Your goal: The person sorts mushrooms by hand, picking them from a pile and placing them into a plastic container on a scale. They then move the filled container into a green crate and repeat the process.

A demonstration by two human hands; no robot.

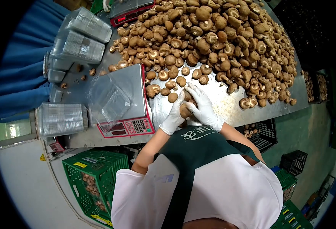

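Note:
My left hand (174, 115), in a white glove, curves around the left side of a few brown mushrooms (185, 110) near the table's front edge. From the right, my right hand (203, 107), also gloved, closes over the same mushrooms, which sit between both palms. Loose mushrooms (172, 84) lie just beyond my fingers, and a large mushroom pile (229, 42) spreads behind them. To the left, an open clear plastic container (114, 101) rests on a red-framed scale (139, 110).
Stacks of clear containers (63, 119) stand at the table's left, with more stacks (83, 45) behind. A second scale (131, 15) and another person's gloved hand (106, 5) are at the back. Green crates (95, 179) and a black crate (265, 135) are below the metal table (286, 110).

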